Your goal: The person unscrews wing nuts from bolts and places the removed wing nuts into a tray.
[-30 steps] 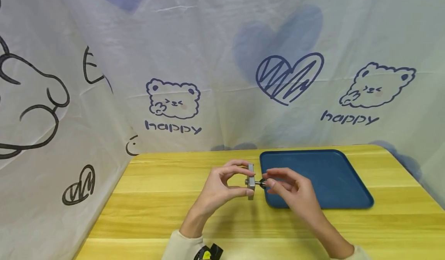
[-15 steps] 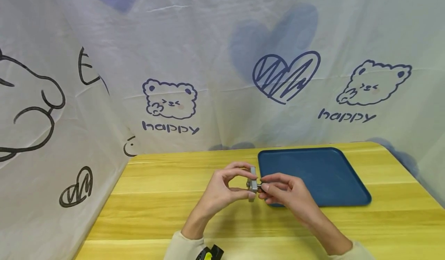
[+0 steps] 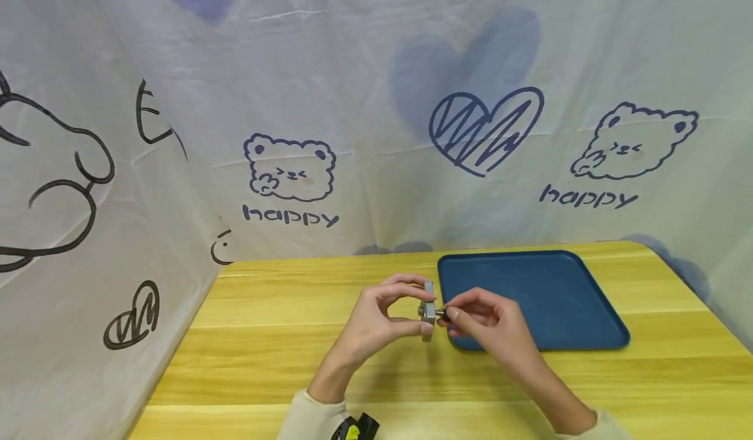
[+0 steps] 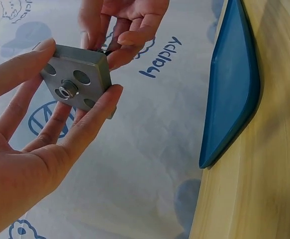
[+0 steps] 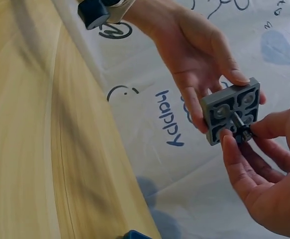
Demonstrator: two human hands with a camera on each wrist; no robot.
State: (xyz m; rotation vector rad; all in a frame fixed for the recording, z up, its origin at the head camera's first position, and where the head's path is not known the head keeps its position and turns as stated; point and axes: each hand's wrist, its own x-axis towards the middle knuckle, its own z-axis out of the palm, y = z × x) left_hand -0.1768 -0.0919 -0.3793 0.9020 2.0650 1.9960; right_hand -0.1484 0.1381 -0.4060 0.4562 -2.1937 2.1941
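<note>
My left hand [image 3: 373, 322] holds a square grey plate [image 4: 75, 69] on edge above the table, gripped at its rim between thumb and fingers. The left wrist view shows round holes near the plate's corners and a short metal stub [image 4: 68, 88] in its middle. On the opposite face, seen in the right wrist view, a thin metal shaft [image 5: 237, 118] sticks out from the centre. My right hand [image 3: 497, 322] pinches the small dark piece [image 5: 244, 133] at the shaft's end with thumb and fingertips; those fingers partly hide it.
A blue rectangular tray [image 3: 541, 296] lies on the wooden table [image 3: 265, 342], behind and to the right of my hands. White printed cloth [image 3: 376, 100] hangs behind the table and on the left. A black device [image 3: 359, 427] is strapped to my left wrist.
My right fingers came in close to the plate around the dark piece, then drew slightly back to the right. My left hand keeps its grip on the plate. The head view shifted a little.
</note>
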